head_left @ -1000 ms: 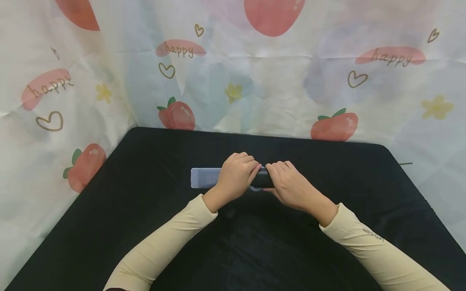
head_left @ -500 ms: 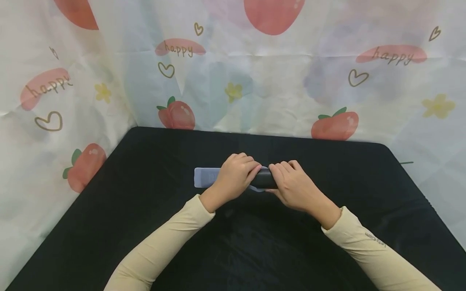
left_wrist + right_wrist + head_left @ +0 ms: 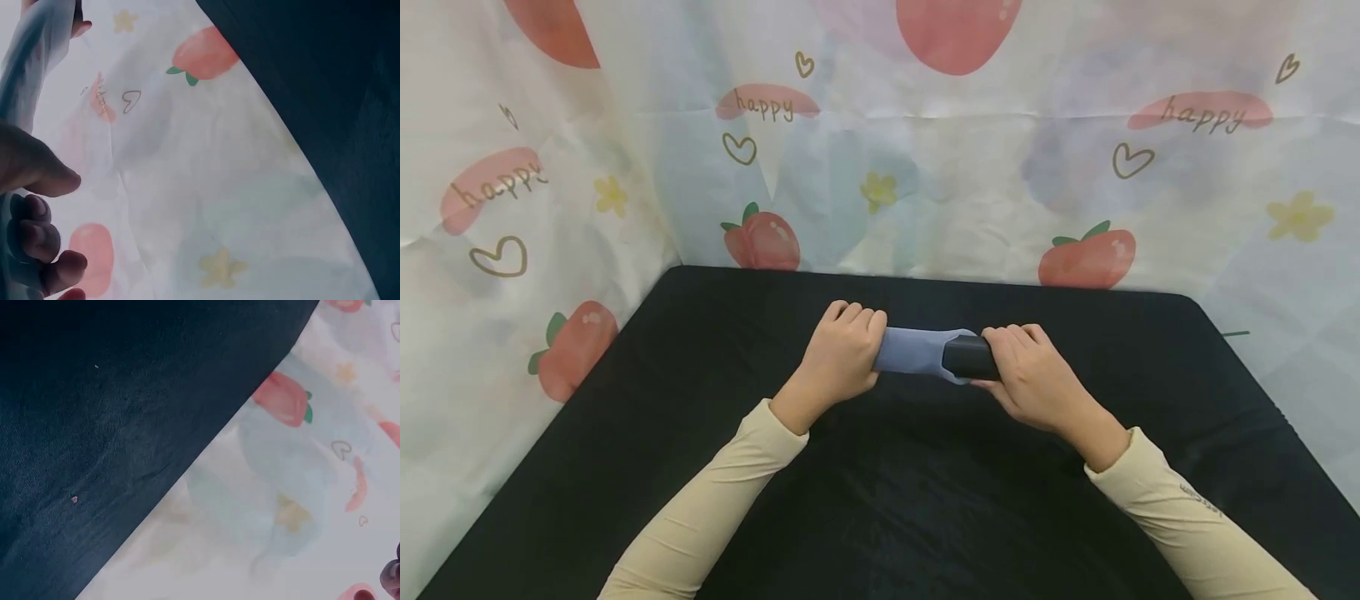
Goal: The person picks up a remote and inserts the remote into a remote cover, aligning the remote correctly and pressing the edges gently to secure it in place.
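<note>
Between both hands is a long, flat, translucent blue sleeve [image 3: 913, 351] with a notched right end. A black, smooth-sided piece [image 3: 967, 357] projects from that notch. My left hand [image 3: 844, 350] grips the sleeve near its left end, fingers wrapped over it. My right hand [image 3: 1026, 367] holds the black piece close to the notch, with the thumb below. In the left wrist view the blue sleeve [image 3: 47, 44] runs up along the left edge, past my curled fingers. Only a few fingertips [image 3: 390, 575] of my right hand show in the right wrist view.
A black-covered table [image 3: 925, 500] lies beneath the hands. White curtains [image 3: 970, 192] printed with fruit, hearts and "happy" stand behind it and at its sides. Small light specks [image 3: 74, 499] dot the table cover.
My left hand has shifted left along the blue sleeve, onto its left end, uncovering its middle. My right hand, with the black piece and the sleeve, has moved slightly right.
</note>
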A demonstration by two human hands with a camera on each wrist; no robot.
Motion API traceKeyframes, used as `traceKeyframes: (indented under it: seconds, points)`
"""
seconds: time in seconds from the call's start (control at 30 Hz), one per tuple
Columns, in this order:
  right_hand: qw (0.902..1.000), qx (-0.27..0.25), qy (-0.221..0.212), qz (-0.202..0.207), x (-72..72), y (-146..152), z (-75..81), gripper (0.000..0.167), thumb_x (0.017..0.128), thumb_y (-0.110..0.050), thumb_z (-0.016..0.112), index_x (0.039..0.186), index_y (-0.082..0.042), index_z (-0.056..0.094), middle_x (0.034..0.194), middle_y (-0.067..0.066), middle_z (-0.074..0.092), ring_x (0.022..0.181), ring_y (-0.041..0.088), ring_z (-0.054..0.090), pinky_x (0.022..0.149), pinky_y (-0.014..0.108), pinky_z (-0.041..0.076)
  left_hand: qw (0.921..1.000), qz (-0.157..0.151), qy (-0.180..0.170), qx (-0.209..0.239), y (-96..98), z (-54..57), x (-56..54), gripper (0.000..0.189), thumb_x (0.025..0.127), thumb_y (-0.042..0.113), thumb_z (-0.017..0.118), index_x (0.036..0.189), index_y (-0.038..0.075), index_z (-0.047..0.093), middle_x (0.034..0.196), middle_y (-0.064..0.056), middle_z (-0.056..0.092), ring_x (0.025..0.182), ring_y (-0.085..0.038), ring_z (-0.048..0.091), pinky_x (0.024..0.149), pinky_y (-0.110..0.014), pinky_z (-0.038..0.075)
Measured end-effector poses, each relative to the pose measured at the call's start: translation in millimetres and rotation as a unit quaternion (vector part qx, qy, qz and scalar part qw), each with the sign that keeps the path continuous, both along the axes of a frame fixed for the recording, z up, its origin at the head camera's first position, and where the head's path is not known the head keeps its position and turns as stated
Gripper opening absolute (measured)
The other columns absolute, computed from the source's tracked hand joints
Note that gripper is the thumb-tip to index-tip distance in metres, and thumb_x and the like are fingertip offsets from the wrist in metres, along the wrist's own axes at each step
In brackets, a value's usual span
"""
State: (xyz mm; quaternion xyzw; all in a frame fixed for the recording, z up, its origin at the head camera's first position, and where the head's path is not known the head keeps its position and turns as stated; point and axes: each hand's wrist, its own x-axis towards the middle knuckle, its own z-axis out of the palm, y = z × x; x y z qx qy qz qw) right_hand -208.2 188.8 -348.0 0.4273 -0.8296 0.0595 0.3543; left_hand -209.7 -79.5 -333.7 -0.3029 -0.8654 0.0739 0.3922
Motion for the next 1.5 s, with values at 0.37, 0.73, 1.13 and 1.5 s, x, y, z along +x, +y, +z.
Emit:
traceKeyframes:
  seconds: [0.37, 0.73, 1.13, 1.5]
  points:
    - [0.9998, 0.011, -0.015, -0.007, 4.2, -9, -2.6, 0.061, 0.099, -0.049, 0.021, 0.104, 0.007, 0.047, 0.08, 0.016, 0.057, 0.075, 0.028, 0.055, 0.072, 0.043, 0.043, 0.9999, 0.0, -0.011, -0.005, 8.0, -4.6, 0.8, 0.023, 0.06, 0.019, 0.066, 0.074, 0.01, 0.051, 0.062, -0.002, 0.052, 0.065, -0.019, 0.052, 0.07, -0.032, 0.042]
    - [0.9987, 0.023, -0.032, -0.031, 11.4, -20, -7.6, 0.067, 0.097, -0.052, 0.018, 0.106, 0.008, 0.047, 0.079, 0.017, 0.059, 0.074, 0.028, 0.056, 0.071, 0.042, 0.042, 0.9998, 0.003, -0.02, -0.002, 14.0, -10.1, -0.4, 0.021, 0.059, 0.018, 0.064, 0.071, 0.01, 0.049, 0.059, -0.001, 0.05, 0.062, -0.018, 0.051, 0.067, -0.031, 0.041]
    - [0.9985, 0.028, -0.026, -0.038, 9.9, -25, -9.1, 0.064, 0.098, -0.05, 0.023, 0.106, 0.008, 0.048, 0.078, 0.017, 0.058, 0.072, 0.029, 0.056, 0.07, 0.041, 0.043, 0.9996, -0.001, -0.027, 0.002, 21.7, -14.6, -1.6, 0.022, 0.06, 0.02, 0.066, 0.073, 0.01, 0.052, 0.061, -0.002, 0.054, 0.064, -0.018, 0.054, 0.069, -0.031, 0.043]
    - [0.9975, 0.032, -0.029, -0.055, 11.5, -30, -9.8, 0.054, 0.075, -0.031, 0.072, 0.105, 0.008, 0.048, 0.078, 0.017, 0.059, 0.072, 0.029, 0.058, 0.072, 0.042, 0.044, 0.9994, 0.01, -0.031, -0.009, 26.5, -11.8, -2.0, 0.022, 0.061, 0.023, 0.067, 0.074, 0.01, 0.054, 0.063, -0.001, 0.057, 0.067, -0.018, 0.056, 0.071, -0.031, 0.043]
